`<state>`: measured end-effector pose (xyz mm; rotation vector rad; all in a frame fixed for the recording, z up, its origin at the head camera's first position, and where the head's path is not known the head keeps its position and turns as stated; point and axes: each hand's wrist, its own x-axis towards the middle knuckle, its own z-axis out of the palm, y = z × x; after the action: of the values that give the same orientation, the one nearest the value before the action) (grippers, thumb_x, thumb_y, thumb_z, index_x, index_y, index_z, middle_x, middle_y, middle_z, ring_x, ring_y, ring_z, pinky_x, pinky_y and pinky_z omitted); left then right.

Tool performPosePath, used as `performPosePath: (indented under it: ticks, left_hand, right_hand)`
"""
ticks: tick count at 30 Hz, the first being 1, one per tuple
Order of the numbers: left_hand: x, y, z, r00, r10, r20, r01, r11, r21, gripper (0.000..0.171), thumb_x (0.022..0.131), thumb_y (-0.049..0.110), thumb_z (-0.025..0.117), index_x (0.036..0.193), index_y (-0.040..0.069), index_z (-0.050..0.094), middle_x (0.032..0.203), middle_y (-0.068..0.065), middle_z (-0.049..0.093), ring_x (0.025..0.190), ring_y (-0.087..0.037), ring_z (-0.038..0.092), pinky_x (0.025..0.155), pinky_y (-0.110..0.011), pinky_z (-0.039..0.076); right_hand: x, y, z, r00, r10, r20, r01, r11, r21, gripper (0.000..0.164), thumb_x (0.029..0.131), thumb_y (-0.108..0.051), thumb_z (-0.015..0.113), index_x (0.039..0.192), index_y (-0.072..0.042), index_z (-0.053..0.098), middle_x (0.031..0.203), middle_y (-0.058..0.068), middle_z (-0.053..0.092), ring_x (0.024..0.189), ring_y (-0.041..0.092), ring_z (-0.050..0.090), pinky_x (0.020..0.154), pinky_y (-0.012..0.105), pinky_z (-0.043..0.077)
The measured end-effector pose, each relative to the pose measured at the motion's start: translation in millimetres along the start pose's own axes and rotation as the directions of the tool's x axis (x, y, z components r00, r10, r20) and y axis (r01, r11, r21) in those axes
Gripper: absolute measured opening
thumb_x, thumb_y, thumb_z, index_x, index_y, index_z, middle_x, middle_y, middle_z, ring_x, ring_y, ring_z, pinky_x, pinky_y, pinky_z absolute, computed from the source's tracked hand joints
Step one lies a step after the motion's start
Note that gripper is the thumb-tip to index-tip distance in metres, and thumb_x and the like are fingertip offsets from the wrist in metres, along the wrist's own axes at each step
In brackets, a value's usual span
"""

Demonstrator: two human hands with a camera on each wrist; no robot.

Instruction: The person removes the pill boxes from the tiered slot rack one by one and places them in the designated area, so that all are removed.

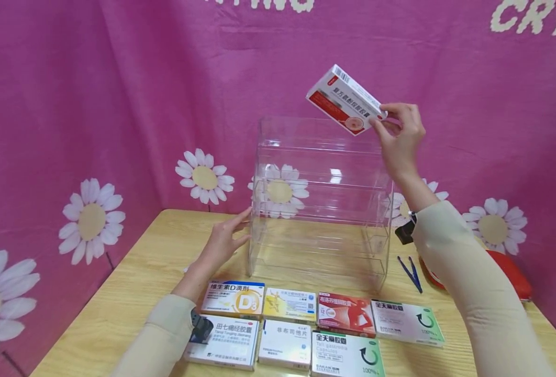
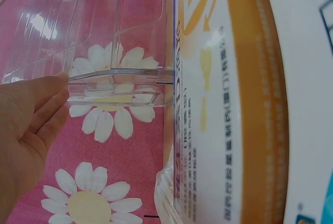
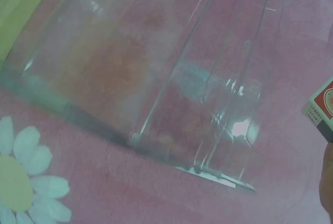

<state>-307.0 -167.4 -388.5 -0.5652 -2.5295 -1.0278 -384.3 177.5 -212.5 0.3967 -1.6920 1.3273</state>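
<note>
My right hand (image 1: 402, 139) pinches a white-and-red medicine box (image 1: 346, 102) by one end, raised and tilted over the top of a clear acrylic tiered rack (image 1: 322, 228). Only the box's corner (image 3: 323, 107) shows at the edge of the right wrist view. Low on the rack's left side, my left hand (image 1: 225, 238) touches the clear panel with fairly straight fingers. The left wrist view has those fingertips right at the panel's edge (image 2: 114, 73). In front of the rack several medicine boxes lie in two rows, among them a vitamin D box (image 1: 233, 298) and a red box (image 1: 346, 313).
Blue tweezers (image 1: 411, 273) lie right of the rack, beside a red case (image 1: 509, 275) partly behind my right sleeve. A pink curtain (image 1: 132, 68) with white daisies hangs behind the wooden table (image 1: 136, 277). A yellow box (image 1: 291, 305) and green-white boxes (image 1: 409, 322) sit near the front edge.
</note>
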Motion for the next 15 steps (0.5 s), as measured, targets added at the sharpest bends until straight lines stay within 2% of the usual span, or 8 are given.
performPosePath:
  ticks: [8, 12, 15]
  left_hand:
    - [-0.8, 1.2, -1.0, 1.0, -0.01, 0.0, 0.01, 1.0, 0.006, 0.069, 0.085, 0.003, 0.073, 0.147, 0.012, 0.044, 0.129, -0.014, 0.066, 0.114, -0.03, 0.067, 0.098, -0.041, 0.056]
    - [-0.8, 2.1, -1.0, 1.0, -0.001, 0.002, 0.001, 1.0, 0.002, 0.069, 0.085, 0.002, 0.073, 0.147, 0.011, 0.044, 0.128, -0.015, 0.067, 0.114, -0.031, 0.067, 0.098, -0.04, 0.056]
    - [-1.3, 2.2, -1.5, 1.0, 0.018, -0.01, -0.018, 1.0, -0.001, 0.068, 0.084, 0.0, 0.072, 0.146, 0.008, 0.045, 0.125, -0.017, 0.068, 0.112, -0.032, 0.068, 0.097, -0.041, 0.057]
  right_hand:
    - [-25.8, -12.4, -39.8, 0.997, -0.082, 0.007, 0.082, 0.996, 0.036, 0.026, 0.08, 0.006, 0.075, 0.104, 0.007, 0.068, 0.099, -0.013, 0.053, 0.095, 0.004, 0.067, 0.089, 0.016, 0.058]
    - [-41.6, -16.8, -63.6, 0.992, -0.122, 0.04, 0.121, 0.992, 0.029, 0.027, 0.079, 0.012, 0.072, 0.105, 0.014, 0.064, 0.101, -0.015, 0.054, 0.097, 0.002, 0.065, 0.09, 0.016, 0.057]
    - [-53.1, -14.7, -82.4, 0.985, -0.16, 0.063, 0.161, 0.987, -0.016, 0.029, 0.078, 0.014, 0.071, 0.106, 0.017, 0.063, 0.102, -0.018, 0.055, 0.098, 0.0, 0.065, 0.088, 0.013, 0.057]
